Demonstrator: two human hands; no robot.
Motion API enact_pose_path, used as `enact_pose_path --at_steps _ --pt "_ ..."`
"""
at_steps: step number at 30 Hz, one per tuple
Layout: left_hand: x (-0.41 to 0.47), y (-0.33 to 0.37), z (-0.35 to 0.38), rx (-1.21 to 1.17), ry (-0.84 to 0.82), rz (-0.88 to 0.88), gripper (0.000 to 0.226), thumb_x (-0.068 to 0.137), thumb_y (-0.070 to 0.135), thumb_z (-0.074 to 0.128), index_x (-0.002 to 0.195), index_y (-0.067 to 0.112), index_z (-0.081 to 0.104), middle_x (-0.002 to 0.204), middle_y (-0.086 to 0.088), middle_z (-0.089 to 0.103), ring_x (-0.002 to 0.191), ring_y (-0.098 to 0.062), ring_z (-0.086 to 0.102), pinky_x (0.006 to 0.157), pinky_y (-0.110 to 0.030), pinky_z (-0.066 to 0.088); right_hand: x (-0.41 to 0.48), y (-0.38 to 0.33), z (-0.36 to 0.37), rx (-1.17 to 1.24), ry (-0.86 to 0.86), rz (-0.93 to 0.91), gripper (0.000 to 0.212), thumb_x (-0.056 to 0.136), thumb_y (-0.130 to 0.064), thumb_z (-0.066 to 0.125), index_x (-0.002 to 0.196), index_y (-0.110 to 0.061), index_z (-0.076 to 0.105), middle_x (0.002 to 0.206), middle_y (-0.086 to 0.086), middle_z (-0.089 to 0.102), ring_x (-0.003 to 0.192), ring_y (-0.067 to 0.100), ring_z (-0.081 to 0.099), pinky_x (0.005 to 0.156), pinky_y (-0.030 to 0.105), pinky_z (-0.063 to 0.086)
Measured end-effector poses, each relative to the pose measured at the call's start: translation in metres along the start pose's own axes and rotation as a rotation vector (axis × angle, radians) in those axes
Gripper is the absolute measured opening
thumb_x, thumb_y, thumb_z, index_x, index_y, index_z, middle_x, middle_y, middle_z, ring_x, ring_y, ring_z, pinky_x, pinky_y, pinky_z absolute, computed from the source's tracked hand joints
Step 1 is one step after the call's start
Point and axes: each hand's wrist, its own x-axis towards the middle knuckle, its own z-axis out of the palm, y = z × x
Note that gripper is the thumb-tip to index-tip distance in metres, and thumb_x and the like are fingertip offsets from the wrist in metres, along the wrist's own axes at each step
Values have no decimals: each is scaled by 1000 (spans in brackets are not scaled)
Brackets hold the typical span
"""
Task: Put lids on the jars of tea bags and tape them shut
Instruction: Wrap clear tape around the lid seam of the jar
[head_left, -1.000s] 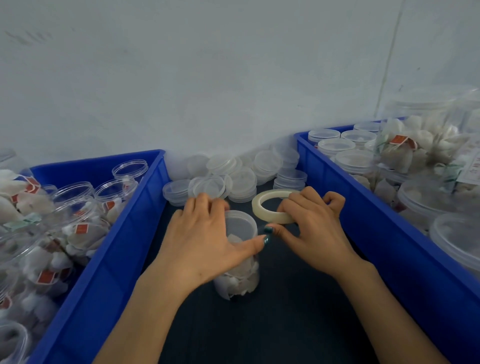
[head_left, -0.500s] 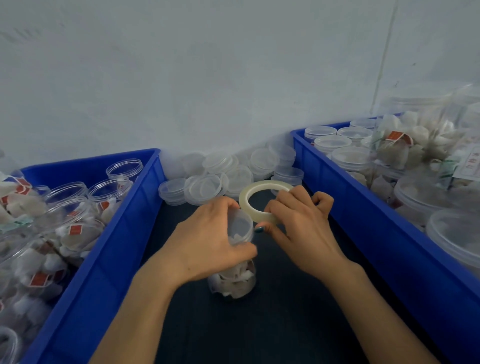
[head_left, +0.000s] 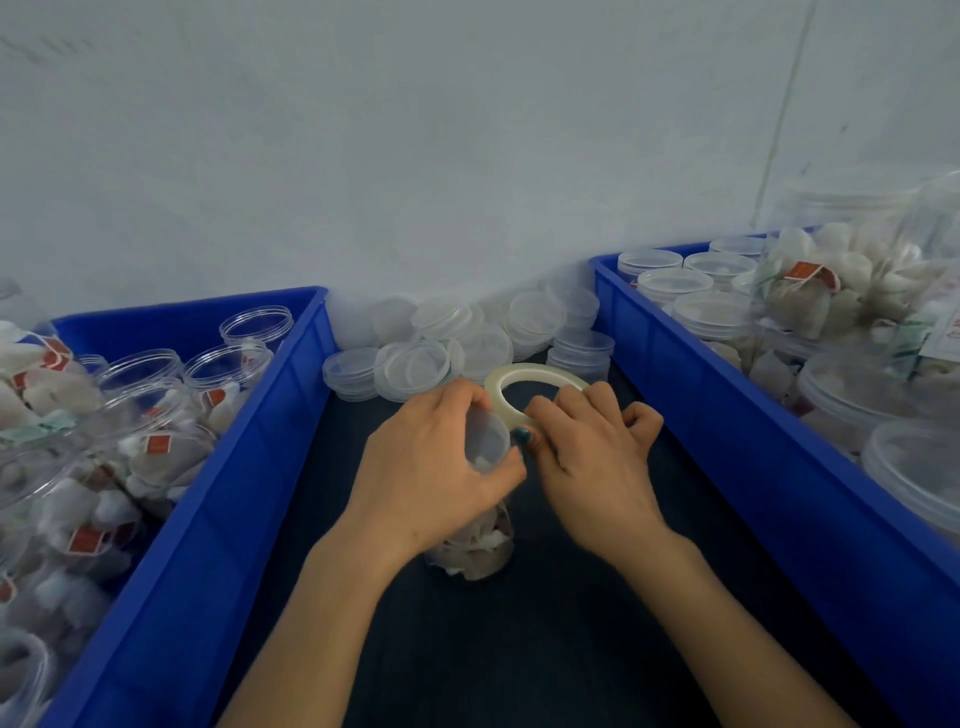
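Left hand (head_left: 428, 467), lately spread, now curls round the lidded clear plastic jar of tea bags (head_left: 470, 551) on the dark desk (head_left: 519, 649). The right hand (head_left: 597, 457) pinches the cream tape ring (head_left: 497, 394) at the jar's 1 o'clock. Taping has likely begun.

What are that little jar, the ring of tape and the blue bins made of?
The jar looks like clear, glossy plastic: tea bags show through its wall. The tape roll seems translucent, pale yellowish film, probably plastic. The blue bins look like opaque moulded plastic with a dull sheen.
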Motion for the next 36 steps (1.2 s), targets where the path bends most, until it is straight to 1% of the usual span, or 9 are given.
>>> enact_pose_path --at_steps 4,9,12,15,18,24,28,31,36 --pt "1 0 0 -10 -13 17 44 71 63 53 107 39 45 102 22 50 92 0 46 68 -13 33 0 -10 7 -6 77 109 23 97 -38 31 90 -31 52 89 -13 41 93 9 29 76 34 12" --pt "5 -1 -1 -5 -17 -16 56 65 70 44 109 36 48 105 19 54 93 -6 51 71 -27 40 11 -16 16 -14 46 169 16 102 -35 36 94 -33 49 94 -13 42 96 8 27 74 35 10" --pt "8 -2 -3 6 -34 -66 48 73 63 56 111 34 48 107 16 55 92 -7 51 72 -28 40 16 -23 27 33 97 246 14 101 -33 39 89 -33 46 91 -13 42 91 6 19 72 34 9" --pt "7 1 -7 -3 -50 -69 49 73 62 60 112 34 49 109 16 56 93 -7 52 73 -28 42 26 -23 43 24 106 304 16 100 -36 41 91 -30 53 94 -10 47 97 12 31 75 36 13" --pt "-10 12 -3 -61 -73 10 50 61 70 50 103 44 47 100 21 55 90 0 51 70 -21 40 51 -1 39 6 -65 511 31 103 -39 35 98 -25 62 106 -1 59 111 22 45 85 42 26" --pt "-2 5 -6 -29 -94 -52 48 67 68 51 107 43 42 103 22 50 92 -2 50 71 -28 40 44 -1 36 112 -260 112 31 103 -34 30 74 -33 41 93 -9 47 95 14 34 74 38 16" --pt "1 10 -4 -16 -93 -130 49 58 75 45 96 45 40 91 24 51 83 0 50 61 -22 32 17 15 40 -37 -320 35 26 106 -34 31 101 -29 55 106 -8 49 104 15 36 88 38 26" --pt "12 19 2 13 -30 -281 36 71 67 60 88 38 45 84 19 55 75 4 48 58 -25 29 1 19 41 -74 -311 -4 30 106 -38 33 113 -30 60 114 -8 54 112 14 39 91 36 27" --pt "15 13 6 -136 45 -350 19 93 56 54 90 37 59 87 18 65 82 -3 59 69 -32 45 -4 23 30 98 -292 -54 30 101 -32 54 129 -37 64 126 -13 55 115 9 51 90 31 41"
